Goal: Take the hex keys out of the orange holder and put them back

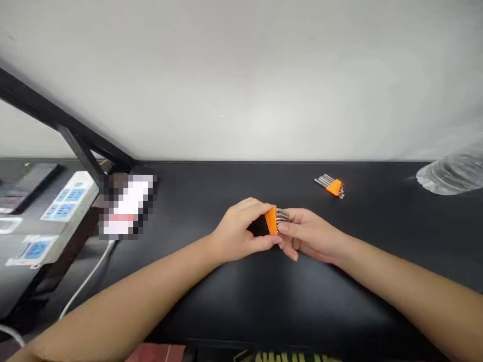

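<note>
**Both hands on a hex key set at the middle of the counter**

The left hand (241, 229) is wrapped around an orange-holdered hex key set (268, 222), fingers curled over the dark long ends and the orange holder showing just past the knuckles. The right hand (309, 235) meets it from the other side, fingertips pinched narrow on the short bent silver ends that stick out of the holder. The set is held just above the black counter (241, 301).

A second hex key set (331, 186) lies on the counter beyond the held set and to its right, well apart from both hands. Further right of the held set, at the counter's edge, sits a clear plastic bag (451, 173). Far to the left of the held set is a white power strip (56, 216) with its cable (86, 281) trailing toward the near edge.

Handling looks best with the left hand gripping the holder firmly while the right hand works one key alone, pulling straight along its slot so neighbouring keys stay seated.
</note>
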Available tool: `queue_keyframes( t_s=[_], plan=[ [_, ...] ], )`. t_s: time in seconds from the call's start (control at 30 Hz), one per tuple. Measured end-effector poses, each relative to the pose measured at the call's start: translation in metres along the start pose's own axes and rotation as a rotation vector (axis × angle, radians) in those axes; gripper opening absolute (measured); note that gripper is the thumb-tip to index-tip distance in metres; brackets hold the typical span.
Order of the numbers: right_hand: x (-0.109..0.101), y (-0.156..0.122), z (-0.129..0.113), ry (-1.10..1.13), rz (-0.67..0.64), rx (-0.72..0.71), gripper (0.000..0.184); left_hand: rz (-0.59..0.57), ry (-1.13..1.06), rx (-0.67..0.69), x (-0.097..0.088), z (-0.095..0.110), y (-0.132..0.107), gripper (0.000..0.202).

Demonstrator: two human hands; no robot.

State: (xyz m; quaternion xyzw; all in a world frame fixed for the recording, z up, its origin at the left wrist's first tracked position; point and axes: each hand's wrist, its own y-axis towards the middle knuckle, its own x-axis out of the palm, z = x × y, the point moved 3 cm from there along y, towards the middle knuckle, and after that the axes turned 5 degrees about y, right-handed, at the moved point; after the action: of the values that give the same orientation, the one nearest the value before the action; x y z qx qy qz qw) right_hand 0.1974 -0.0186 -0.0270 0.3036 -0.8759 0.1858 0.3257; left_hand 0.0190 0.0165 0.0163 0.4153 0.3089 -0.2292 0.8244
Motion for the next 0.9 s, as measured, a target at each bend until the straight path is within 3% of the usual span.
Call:
queue_keyframes(
  t_s=[0.2,0.3,0.47,0.53,0.67,0.77,0.9],
  plan=[
    [0.004,0.001,-0.001,-0.077,0.026,0.032,0.028,0.054,0.073,-0.029,-0.002,0.005,0.001,0.038],
    [0.004,-0.001,-0.003,-0.193,0.11,-0.005,0.03,0.056,0.076,-0.016,-0.004,0.006,0.002,0.032],
    [-0.004,-0.015,-0.022,-0.711,0.42,-0.362,0.017,0.029,0.094,0.028,-0.003,0.004,0.002,0.036],
    [-0.002,-0.019,-0.028,-0.959,0.384,-0.482,0.008,0.026,0.108,0.058,-0.002,0.004,0.002,0.039],
    [0.006,-0.022,-0.031,-1.268,0.185,-0.64,0.017,-0.008,0.151,0.108,0.002,0.004,-0.001,0.044],
    [0.006,-0.021,-0.03,-1.258,0.172,-0.615,0.018,-0.04,0.169,0.111,0.004,0.003,-0.002,0.045],
    [-0.003,-0.016,-0.026,-1.053,0.192,-0.439,0.009,-0.073,0.171,0.111,0.006,0.002,-0.003,0.043]
  ],
)
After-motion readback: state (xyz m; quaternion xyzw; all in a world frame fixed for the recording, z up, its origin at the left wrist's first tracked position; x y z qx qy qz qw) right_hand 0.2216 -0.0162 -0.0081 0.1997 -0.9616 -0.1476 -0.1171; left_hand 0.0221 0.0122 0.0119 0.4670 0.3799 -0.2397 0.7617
